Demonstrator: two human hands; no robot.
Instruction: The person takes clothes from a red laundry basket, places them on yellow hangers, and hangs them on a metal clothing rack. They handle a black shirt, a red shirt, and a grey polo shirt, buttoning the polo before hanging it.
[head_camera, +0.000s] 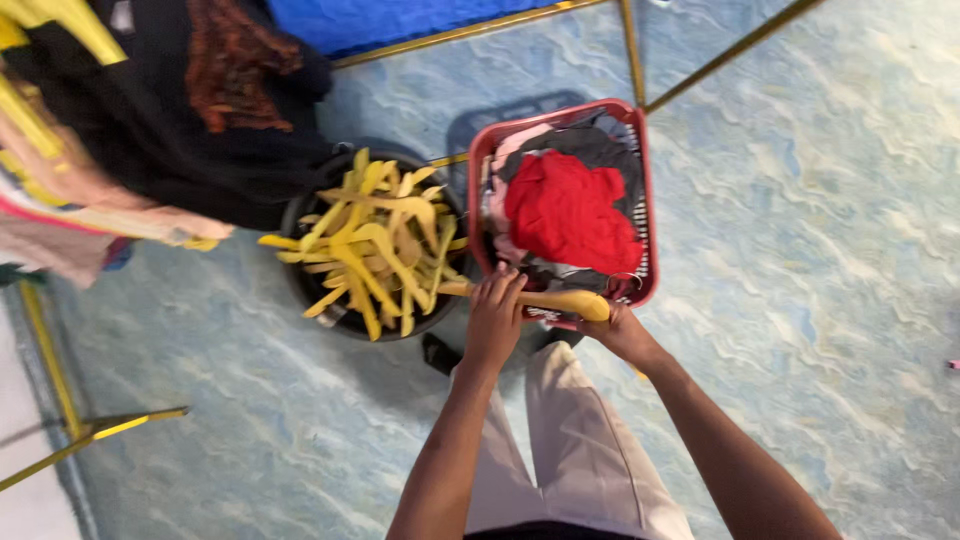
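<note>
Both hands gripped one yellow hanger (548, 298) held level over the near rim of the red basket (648, 200): the left hand (495, 318) closed over its middle, the right hand (622, 328) closed on its right end. Inside the basket lay a red cloth (568, 212) on darker clothes. Just left of the basket stood a black bucket (300, 285) heaped with yellow hangers (375, 245). Both stood on the blue marbled floor (800, 250). Far left hung a black garment (170, 110).
</note>
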